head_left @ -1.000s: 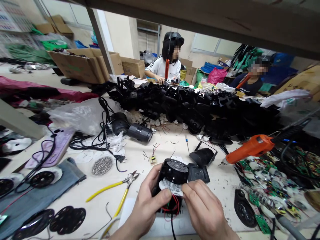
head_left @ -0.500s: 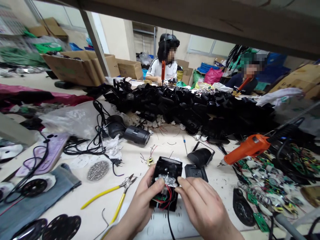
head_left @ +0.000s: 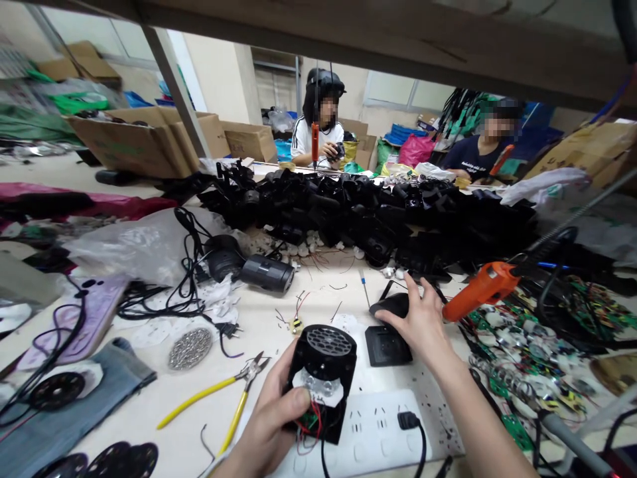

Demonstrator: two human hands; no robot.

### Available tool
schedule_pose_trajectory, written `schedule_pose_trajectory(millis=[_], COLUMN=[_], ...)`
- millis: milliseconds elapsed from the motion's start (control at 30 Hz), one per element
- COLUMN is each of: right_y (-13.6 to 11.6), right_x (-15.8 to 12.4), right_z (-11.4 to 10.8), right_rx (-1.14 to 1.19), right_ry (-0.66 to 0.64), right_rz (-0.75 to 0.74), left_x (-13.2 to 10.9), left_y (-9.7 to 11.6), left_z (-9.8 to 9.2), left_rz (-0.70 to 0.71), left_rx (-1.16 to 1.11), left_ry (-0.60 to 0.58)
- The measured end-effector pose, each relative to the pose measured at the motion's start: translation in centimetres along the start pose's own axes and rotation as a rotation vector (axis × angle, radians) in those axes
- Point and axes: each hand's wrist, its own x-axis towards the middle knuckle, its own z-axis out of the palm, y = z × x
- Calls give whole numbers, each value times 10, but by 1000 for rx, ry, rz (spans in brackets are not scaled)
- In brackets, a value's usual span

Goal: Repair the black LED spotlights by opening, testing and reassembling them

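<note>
My left hand [head_left: 279, 415] grips a black lamp housing [head_left: 324, 372] with a round perforated end, a clear lens plate on its face and red and green wires hanging from its underside. It is held just above a white power strip [head_left: 378, 428]. My right hand [head_left: 418, 318] is stretched forward with its fingers curled over a black domed housing with a bracket [head_left: 393, 304], which lies on the table. A square black back plate [head_left: 385, 345] lies just under that hand's wrist.
Yellow-handled pliers [head_left: 223, 388] and a dish of screws [head_left: 190, 348] lie to the left. An orange electric screwdriver [head_left: 480, 289] hangs at the right above circuit boards [head_left: 532, 362]. A heap of black housings [head_left: 368, 219] crosses the table. Two people work on the far side.
My right hand left the lamp housing and reached forward right onto the domed housing. My left hand alone now holds the lamp housing, turned so its perforated end shows.
</note>
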Motion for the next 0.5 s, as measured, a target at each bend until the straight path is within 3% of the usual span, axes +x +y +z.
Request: schedule_pose_trajectory(millis=[167,367,500], right_y=[-2,18,28], right_x=[11,20,21], right_z=[-9,-18,-20], right_rx=[107,294,447], right_ry=[-327,-505,-602], right_rz=[172,172,224], left_x=[5,21,26], left_y=[3,15,24], left_z=[-1,8,14], left_rz=[-159,-431,-500], left_rx=[-38,-93,-145], left_ry=[90,287,277])
